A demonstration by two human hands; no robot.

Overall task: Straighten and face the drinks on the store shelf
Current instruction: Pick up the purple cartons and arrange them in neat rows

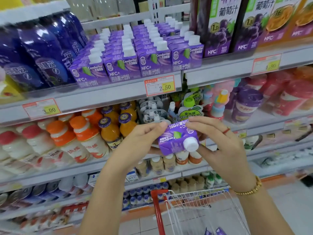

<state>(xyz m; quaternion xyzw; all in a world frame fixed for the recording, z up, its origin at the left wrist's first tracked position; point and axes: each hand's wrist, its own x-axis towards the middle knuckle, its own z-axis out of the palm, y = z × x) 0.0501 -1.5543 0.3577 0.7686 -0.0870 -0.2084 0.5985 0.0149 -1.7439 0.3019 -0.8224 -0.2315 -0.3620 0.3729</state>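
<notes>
Held in mid-air before the middle shelves, well below its own row: purple Condorita juice carton (177, 139), label inverted, white cap (191, 144) pointing toward the camera. Pinched at the base end by the left hand (144, 139) and wrapped at the cap end by the right hand (218, 143), so both grips closed on the carton. Looks light and likely slightly slick; probably stiff along folded edges, dentable on flat panels. Best taken by the side edges, clear of the cap, then turned upright, label forward, into the matching carton rows (135, 53) on the upper shelf (101, 95).

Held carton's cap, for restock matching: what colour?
White cap on the purple carton, clearest in the head view.
</notes>
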